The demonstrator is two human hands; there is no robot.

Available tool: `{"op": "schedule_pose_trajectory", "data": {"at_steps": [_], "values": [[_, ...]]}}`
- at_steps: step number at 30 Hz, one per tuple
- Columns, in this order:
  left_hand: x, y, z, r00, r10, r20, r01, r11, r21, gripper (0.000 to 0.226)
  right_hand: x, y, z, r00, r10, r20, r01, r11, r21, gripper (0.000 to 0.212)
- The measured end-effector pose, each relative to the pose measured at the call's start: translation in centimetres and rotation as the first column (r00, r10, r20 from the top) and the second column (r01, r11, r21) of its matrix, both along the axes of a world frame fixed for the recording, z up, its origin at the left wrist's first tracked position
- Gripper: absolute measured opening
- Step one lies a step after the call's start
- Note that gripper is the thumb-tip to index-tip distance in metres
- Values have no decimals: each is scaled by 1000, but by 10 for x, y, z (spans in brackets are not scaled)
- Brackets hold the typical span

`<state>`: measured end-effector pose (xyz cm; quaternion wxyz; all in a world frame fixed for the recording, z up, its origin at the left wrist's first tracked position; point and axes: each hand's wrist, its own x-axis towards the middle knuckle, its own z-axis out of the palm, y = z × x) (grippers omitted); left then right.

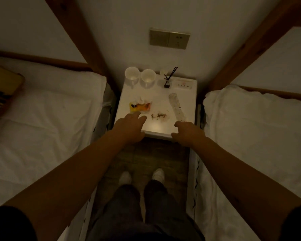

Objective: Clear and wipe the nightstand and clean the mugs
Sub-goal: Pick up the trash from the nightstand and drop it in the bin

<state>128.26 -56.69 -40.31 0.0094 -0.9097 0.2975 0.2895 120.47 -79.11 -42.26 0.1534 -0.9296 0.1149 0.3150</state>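
A: Reaching with left hand [131,126], fingers straight and holding nothing, tips just short of the orange wrapper [140,106]. Trash first, so the nightstand [161,132] can be wiped.

B: Right hand [187,133]?

A: On the front edge, fingers curled down. Can't tell if it grips the edge or just rests. Probably bracing.

B: Mugs?

A: Two mugs [139,78] well beyond both hands, at the back by the wall, next to the reed diffuser [168,79]. Crumbs [159,116] lie between the hands; a crumpled white wrapper [177,107] sits just beyond the right.
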Motion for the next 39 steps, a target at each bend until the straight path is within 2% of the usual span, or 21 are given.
{"op": "schedule_pose_trajectory", "data": {"at_steps": [4,8,11,15,17,20,24,33,37,39], "values": [[41,-19,-42,999,5,43,-2,998,-67,83,30,-13,-44,1000,-25,-5,25,1000,3,46],[77,-45,-94,998,-37,58,40,998,-54,73,62,-27,-91,999,-17,-33,16,999,-33,50],[97,-55,-132,991,-82,103,87,995,-48,73,84,-32,-122,999,-30,13,31,997,-67,53],[123,-57,-167,976,-141,166,149,988,-42,74,103,-36,-150,993,-69,91,81,989,-126,74],[135,-59,-183,973,-181,141,182,983,3,83,111,-39,-164,989,-121,83,132,981,-143,84],[142,-62,-200,973,-208,103,201,977,73,92,116,-41,-180,985,-162,55,169,973,-157,88],[143,-63,-218,988,-148,40,144,985,95,92,118,-40,-200,984,-179,20,180,971,-160,90],[146,-53,-240,986,-135,102,129,990,64,68,118,-38,-225,969,-220,112,234,963,-132,95],[147,-54,-241,988,-94,126,98,995,-27,44,118,-39,-227,959,-266,100,276,956,-96,92],[149,-52,-237,992,-72,107,81,994,-77,39,117,-40,-224,950,-300,82,307,948,-88,90]]}}
